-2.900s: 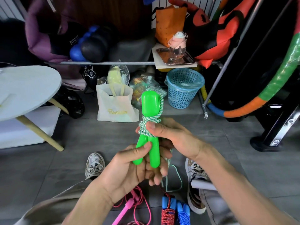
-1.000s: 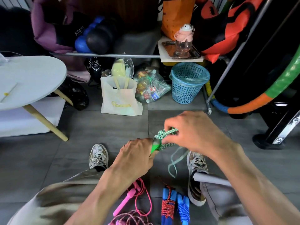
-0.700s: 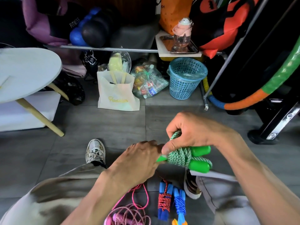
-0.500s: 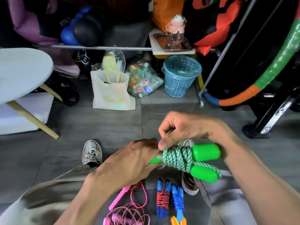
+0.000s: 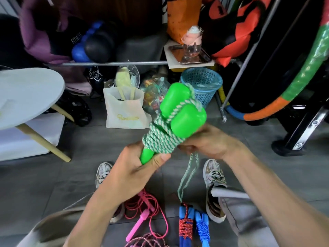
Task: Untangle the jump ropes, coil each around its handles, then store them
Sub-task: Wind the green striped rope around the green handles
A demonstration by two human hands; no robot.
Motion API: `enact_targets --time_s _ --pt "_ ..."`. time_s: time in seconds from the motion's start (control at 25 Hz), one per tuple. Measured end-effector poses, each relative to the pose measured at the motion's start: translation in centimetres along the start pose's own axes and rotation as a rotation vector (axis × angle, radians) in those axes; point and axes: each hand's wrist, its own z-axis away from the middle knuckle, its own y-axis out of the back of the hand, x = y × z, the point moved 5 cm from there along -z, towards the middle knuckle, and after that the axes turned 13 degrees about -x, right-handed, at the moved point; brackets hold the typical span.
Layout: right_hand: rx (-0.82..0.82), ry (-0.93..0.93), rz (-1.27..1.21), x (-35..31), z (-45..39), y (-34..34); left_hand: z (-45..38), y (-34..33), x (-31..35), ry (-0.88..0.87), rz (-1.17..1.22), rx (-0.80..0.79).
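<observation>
Handles [image 5: 179,111] of the green jump rope ran up and away, fat ends topmost, cord [image 5: 161,138] wound round their middle. I saw my left hand [image 5: 135,172] grip the thin lower ends, my right hand [image 5: 208,143] curled round the coil, above the floor [image 5: 74,175].

The lower ends of the green handles [image 5: 179,111] are hidden inside the left hand [image 5: 135,168]. The fingers of the right hand [image 5: 210,145] are hidden behind the coiled rope [image 5: 160,138]. The bottom edge cuts off the blue handles [image 5: 194,227] and the pink rope [image 5: 142,220].
</observation>
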Motion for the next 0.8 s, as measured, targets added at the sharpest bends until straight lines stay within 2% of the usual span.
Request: enact_targets --time_s 0.08,0.2,0.32,0.44,0.56,0.64,0.8 --pt "0.176 -0.03 0.257 0.1 -0.6 0.5 -0.5 0.1 -1.0 0.033 0.082 0.054" --pt "0.278 -0.151 0.772 -0.1 -1.0 0.0 -1.0 -0.3 -1.1 0.067 0.042 0.085" --pt "0.314 -0.24 0.83 0.2 -0.9 0.1 -0.8 0.3 -1.4 0.141 -0.14 0.151" --pt "0.323 -0.288 0.737 0.4 -0.7 -0.2 -0.7 0.6 -1.7 0.168 -0.185 0.202" --pt "0.325 -0.252 0.725 0.6 -0.2 -0.9 -0.7 0.4 -1.7 0.174 -0.195 0.221" --pt "0.354 -0.253 0.74 1.2 0.0 -0.8 -0.9 -0.3 -1.7 0.16 -0.034 0.215" --pt "0.353 -0.272 0.787 1.9 -0.3 0.0 -1.0 -1.4 -2.2 0.1 0.531 0.164"
